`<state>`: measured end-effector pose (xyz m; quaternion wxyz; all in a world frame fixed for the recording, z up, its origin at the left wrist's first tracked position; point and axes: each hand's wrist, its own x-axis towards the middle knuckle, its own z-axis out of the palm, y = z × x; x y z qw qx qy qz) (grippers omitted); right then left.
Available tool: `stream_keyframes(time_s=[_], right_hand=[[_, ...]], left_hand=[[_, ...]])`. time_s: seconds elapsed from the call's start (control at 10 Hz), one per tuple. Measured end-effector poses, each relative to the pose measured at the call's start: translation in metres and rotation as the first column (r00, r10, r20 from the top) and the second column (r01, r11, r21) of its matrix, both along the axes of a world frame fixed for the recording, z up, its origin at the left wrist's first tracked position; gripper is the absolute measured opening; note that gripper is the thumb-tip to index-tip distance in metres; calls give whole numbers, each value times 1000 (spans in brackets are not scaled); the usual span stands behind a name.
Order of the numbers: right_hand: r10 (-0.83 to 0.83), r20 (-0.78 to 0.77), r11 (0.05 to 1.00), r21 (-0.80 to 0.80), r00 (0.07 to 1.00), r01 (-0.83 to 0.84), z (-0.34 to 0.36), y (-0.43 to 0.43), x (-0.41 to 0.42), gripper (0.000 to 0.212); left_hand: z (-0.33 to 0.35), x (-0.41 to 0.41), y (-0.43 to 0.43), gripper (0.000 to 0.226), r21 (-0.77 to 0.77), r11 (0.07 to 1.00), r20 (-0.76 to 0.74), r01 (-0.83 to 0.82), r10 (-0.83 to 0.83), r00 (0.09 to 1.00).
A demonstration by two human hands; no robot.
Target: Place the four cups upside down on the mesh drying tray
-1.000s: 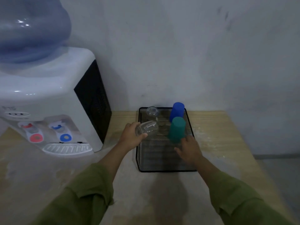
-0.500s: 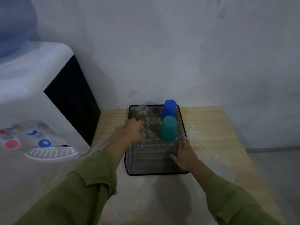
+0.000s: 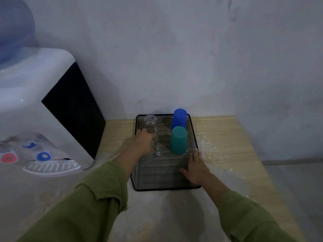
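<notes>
A black mesh drying tray (image 3: pixel 157 179) lies on the wooden table against the wall. A blue cup (image 3: pixel 179 118) stands upside down at its back right, with a teal cup (image 3: pixel 178 140) upside down just in front. A clear glass (image 3: pixel 150 122) stands upside down at the back left. My left hand (image 3: pixel 143 143) is closed around a second clear glass (image 3: pixel 156 149) set on the mesh in front of the first one; my fingers hide most of it. My right hand (image 3: pixel 196 167) rests flat with fingers apart on the tray's front right edge, holding nothing.
A white water dispenser (image 3: pixel 43 110) with a black side panel, red and blue taps and a drip tray (image 3: pixel 51 167) stands left of the tray. The grey wall runs right behind. The table's right edge (image 3: pixel 258 163) drops to the floor.
My left hand turned the clear glass from lying sideways in the air and lowered it onto the mesh in front of the other glass. My right hand settled flat on the tray edge.
</notes>
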<state>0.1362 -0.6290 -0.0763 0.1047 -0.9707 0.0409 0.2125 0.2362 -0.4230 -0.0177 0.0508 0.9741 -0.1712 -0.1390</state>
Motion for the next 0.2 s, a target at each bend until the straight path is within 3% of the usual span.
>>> stream_keyframes(time_s=[0.2], right_hand=[[-13,2,1000,9,1000,13,7,-1,3,81]], left_hand=[[8,-7,2,61,-53,998,-40,-33,30,999]])
